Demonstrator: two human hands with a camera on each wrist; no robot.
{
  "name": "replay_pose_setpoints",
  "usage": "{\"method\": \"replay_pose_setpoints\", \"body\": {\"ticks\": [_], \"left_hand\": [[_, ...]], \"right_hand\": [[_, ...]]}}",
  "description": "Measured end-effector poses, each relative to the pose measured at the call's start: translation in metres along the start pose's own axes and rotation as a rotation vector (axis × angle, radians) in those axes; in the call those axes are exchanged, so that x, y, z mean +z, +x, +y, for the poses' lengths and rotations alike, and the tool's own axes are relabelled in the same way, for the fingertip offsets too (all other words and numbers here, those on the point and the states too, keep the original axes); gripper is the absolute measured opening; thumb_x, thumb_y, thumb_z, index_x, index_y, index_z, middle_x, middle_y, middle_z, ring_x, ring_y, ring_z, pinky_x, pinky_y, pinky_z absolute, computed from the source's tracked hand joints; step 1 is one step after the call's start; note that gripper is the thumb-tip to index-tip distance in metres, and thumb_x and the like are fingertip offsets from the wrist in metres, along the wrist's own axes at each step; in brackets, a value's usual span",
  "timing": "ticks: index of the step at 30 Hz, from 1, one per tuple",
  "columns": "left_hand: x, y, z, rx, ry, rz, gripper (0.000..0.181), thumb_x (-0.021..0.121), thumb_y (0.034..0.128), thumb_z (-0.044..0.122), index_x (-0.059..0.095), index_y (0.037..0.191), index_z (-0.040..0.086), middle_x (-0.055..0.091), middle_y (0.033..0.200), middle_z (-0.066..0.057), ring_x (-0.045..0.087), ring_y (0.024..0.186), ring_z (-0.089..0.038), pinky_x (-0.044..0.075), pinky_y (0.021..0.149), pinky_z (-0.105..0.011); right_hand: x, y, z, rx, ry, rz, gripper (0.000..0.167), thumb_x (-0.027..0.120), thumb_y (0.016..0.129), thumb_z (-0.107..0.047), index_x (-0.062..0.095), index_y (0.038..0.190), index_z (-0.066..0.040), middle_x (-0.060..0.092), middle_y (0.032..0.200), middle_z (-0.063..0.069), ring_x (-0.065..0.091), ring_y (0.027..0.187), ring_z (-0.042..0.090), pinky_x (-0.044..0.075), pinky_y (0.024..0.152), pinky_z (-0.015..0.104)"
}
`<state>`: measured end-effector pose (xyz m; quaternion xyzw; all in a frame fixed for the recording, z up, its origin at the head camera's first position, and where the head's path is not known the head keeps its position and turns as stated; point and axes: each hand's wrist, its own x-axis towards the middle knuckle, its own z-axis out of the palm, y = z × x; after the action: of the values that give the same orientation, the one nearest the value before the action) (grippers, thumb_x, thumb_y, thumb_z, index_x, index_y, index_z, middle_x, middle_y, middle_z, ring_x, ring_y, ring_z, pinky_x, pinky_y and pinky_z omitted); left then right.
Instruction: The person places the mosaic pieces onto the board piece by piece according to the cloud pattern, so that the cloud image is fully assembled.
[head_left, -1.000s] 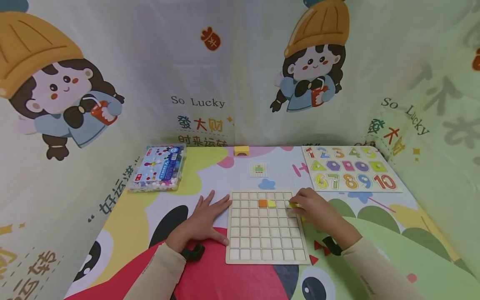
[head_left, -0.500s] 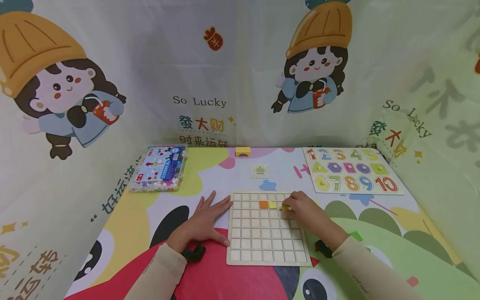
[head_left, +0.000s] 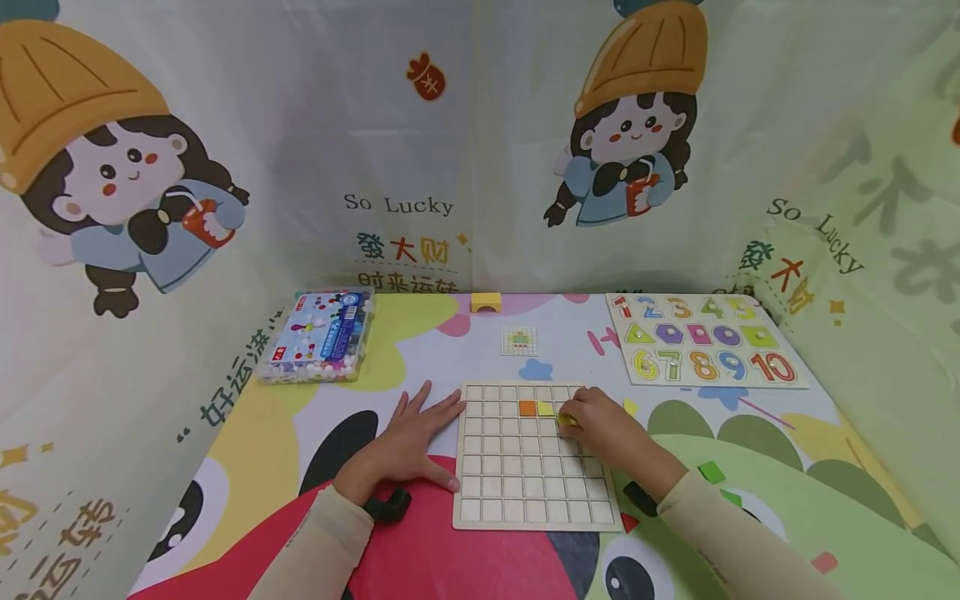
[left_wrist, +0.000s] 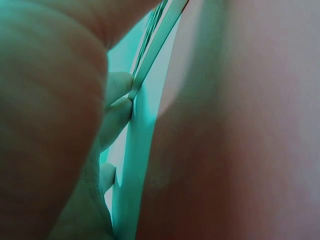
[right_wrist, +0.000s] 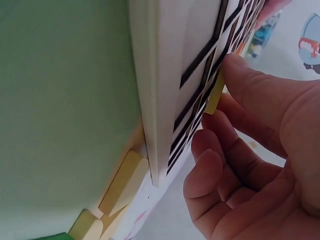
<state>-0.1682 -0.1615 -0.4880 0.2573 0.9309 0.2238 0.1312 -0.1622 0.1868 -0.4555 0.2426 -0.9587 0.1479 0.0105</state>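
A pale wooden grid board (head_left: 532, 483) lies on the table between both hands. In its second row from the far side, an orange square tile (head_left: 528, 408) and a yellow square tile (head_left: 545, 409) sit side by side. Just right of these, my right hand (head_left: 615, 433) pinches another yellow tile (right_wrist: 216, 92) between thumb and index finger, low over the grid. Whether that tile is seated in a cell is hidden by the fingers. My left hand (head_left: 405, 442) lies with fingers spread, fingertips and thumb touching the board's left edge.
Loose pieces lie right of the board: green tiles (head_left: 711, 472), a red triangle (head_left: 628, 522), a yellow piece (head_left: 630, 407). Farther back are a small pattern card (head_left: 520, 341), a yellow arch block (head_left: 486, 302), a number puzzle (head_left: 701, 342) and a clear plastic box (head_left: 315, 333).
My right hand has moved left from the board's right edge, carrying the yellow tile to beside the other two tiles. The left hand has stayed still.
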Motion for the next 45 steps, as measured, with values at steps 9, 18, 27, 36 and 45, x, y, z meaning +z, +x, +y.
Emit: {"method": "replay_pose_setpoints", "body": {"ticks": [9, 18, 27, 36, 45], "left_hand": [[-0.001, -0.001, 0.0, 0.005, -0.002, 0.01, 0.124, 0.089, 0.066, 0.072, 0.033, 0.168, 0.027, 0.021, 0.178, 0.008, -0.005, 0.166, -0.041, -0.007, 0.128, -0.071], [-0.001, -0.001, 0.002, 0.002, -0.004, 0.003, 0.124, 0.089, 0.0657, 0.071, 0.034, 0.168, 0.027, 0.021, 0.178, 0.007, -0.005, 0.166, -0.042, -0.007, 0.129, -0.071], [-0.003, -0.001, 0.003, -0.003, -0.001, -0.005, 0.124, 0.09, 0.0663, 0.071, 0.033, 0.168, 0.027, 0.021, 0.178, 0.007, -0.006, 0.166, -0.041, -0.007, 0.129, -0.07], [-0.005, -0.002, 0.006, -0.03, 0.0, -0.016, 0.124, 0.09, 0.0656, 0.07, 0.033, 0.168, 0.028, 0.021, 0.178, 0.007, -0.005, 0.166, -0.041, -0.008, 0.129, -0.069], [-0.003, -0.001, 0.007, -0.027, -0.004, -0.01, 0.124, 0.09, 0.0651, 0.069, 0.033, 0.168, 0.028, 0.022, 0.178, 0.006, -0.005, 0.166, -0.042, -0.007, 0.129, -0.07]], "right_hand": [[-0.001, -0.001, -0.002, 0.046, 0.029, -0.027, 0.018, 0.083, 0.092, -0.021, 0.079, 0.105, -0.009, 0.066, 0.094, 0.0, 0.055, 0.089, 0.014, 0.056, 0.079, 0.035], [0.001, -0.002, -0.002, 0.055, 0.023, -0.034, 0.024, 0.085, 0.091, -0.023, 0.079, 0.107, -0.007, 0.069, 0.097, 0.001, 0.057, 0.09, 0.015, 0.057, 0.081, 0.037], [0.0, -0.004, -0.004, 0.07, 0.017, -0.049, 0.031, 0.087, 0.088, -0.024, 0.079, 0.112, -0.005, 0.07, 0.101, 0.004, 0.06, 0.095, 0.018, 0.059, 0.086, 0.038], [-0.01, -0.009, -0.004, 0.078, 0.04, -0.045, 0.036, 0.087, 0.089, -0.023, 0.078, 0.117, -0.003, 0.071, 0.107, 0.007, 0.061, 0.1, 0.019, 0.061, 0.09, 0.04], [-0.022, -0.02, 0.013, 0.139, 0.05, -0.026, 0.04, 0.086, 0.091, -0.026, 0.076, 0.121, -0.002, 0.07, 0.106, 0.006, 0.061, 0.099, 0.021, 0.061, 0.09, 0.044]]}}
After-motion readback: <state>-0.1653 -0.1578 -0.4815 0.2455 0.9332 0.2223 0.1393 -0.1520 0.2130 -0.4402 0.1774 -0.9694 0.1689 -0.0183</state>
